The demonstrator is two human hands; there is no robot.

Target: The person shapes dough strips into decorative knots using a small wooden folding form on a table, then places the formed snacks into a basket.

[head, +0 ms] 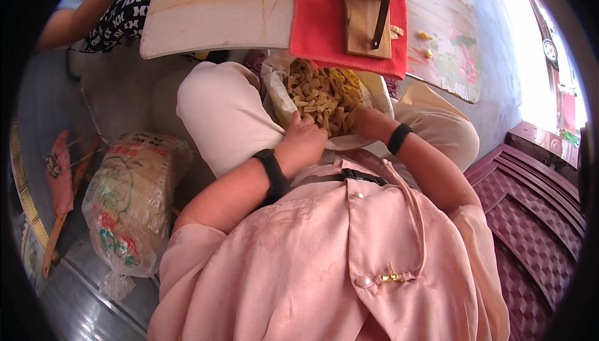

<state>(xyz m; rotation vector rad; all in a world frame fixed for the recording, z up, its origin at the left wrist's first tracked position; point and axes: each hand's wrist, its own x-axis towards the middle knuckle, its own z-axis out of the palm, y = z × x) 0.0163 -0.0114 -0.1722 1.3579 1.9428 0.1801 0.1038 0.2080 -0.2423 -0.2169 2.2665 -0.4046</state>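
A white woven sack (pixel 279 95) stands between the knees, its mouth spread wide. It is filled with short, cut yellowish-brown pieces (pixel 323 95), perhaps dried plant slices. My left hand (pixel 305 142) lies at the sack's near left rim, close to the pieces; its fingertips are partly hidden. My right hand (pixel 373 125) reaches into the right side of the sack, with its fingers down among the pieces, so what they hold is hidden. Above the sack, a wooden block with a dark metal blade (pixel 383 15) rests on a red cloth (pixel 318 18).
A pale board (pixel 220 13) and a floral board (pixel 449 37) flank the cloth, with scattered pieces. A tied, filled plastic bag (pixel 135 196) stands at left beside a wooden stick (pixel 55 242). Another person's arm (pixel 89 8) is at upper left. A maroon panelled door (pixel 533 219) is at right.
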